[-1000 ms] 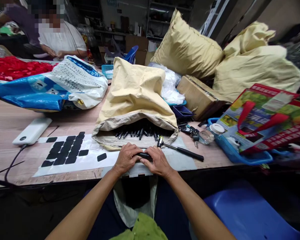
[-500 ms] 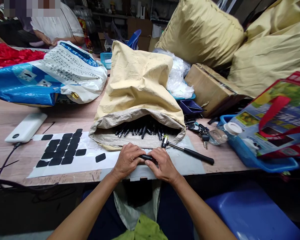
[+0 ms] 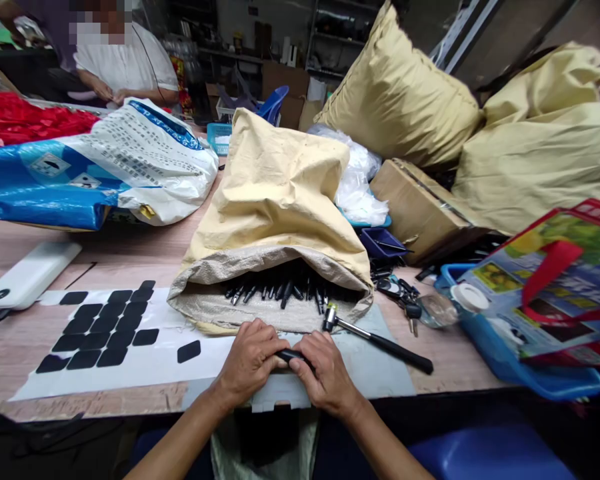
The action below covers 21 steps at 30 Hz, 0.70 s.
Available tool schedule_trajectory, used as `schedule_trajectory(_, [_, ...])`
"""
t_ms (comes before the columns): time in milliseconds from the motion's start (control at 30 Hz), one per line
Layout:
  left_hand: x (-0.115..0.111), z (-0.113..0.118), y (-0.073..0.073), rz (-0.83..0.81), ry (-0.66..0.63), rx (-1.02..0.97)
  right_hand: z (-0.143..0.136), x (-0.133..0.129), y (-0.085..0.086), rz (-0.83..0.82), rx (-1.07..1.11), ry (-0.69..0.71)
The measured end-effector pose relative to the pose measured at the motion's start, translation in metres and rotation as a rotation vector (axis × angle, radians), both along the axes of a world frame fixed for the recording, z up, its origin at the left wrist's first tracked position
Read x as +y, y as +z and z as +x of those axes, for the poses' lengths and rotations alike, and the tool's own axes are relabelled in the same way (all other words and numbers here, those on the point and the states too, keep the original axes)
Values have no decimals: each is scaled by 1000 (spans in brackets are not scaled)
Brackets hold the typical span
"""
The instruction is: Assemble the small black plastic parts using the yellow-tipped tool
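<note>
Both hands meet at the table's front edge on one short black pen-shaped tube (image 3: 293, 357). My left hand (image 3: 250, 357) is closed round its left end, and my right hand (image 3: 325, 367) grips the right end with the thumb along it. The fingers cover both tips of the tube. Just beyond lies a beige sack (image 3: 275, 193), its mouth towards me, with several black pen-shaped pieces (image 3: 285, 290) showing inside. A small hammer (image 3: 375, 343) with a black handle rests to the right of my hands, its head against the sack's lip.
Black rounded patches (image 3: 91, 340) lie on a white sheet at left, near a white power bank (image 3: 30, 277). A blue and white bag (image 3: 155, 160) stands behind. At right are keys (image 3: 413, 317), a blue basket (image 3: 545, 370) and a cardboard box (image 3: 425, 207). A person (image 3: 125, 67) sits across the table.
The view has tilted up, so the table and sack appear lower. Both hands stay closed on the black tube, with little visible change in grip.
</note>
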<state>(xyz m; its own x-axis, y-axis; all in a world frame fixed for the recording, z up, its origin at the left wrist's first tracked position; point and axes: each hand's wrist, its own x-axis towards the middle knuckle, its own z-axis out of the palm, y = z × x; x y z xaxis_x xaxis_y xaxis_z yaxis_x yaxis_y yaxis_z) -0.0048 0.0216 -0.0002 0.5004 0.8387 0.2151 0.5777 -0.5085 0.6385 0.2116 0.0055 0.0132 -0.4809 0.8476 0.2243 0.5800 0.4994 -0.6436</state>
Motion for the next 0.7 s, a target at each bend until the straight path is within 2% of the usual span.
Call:
schedule_trajectory(233, [1, 3, -1, -2, 6, 32, -2, 2, -8, 34, -82, -27])
schedule_trajectory(433, [2, 0, -5, -7, -6, 15, -1, 0, -1, 22, -30, -6])
schedule_trajectory(700, [5, -2, -6, -42, 45, -20, 0, -1, 4, 11, -15, -8])
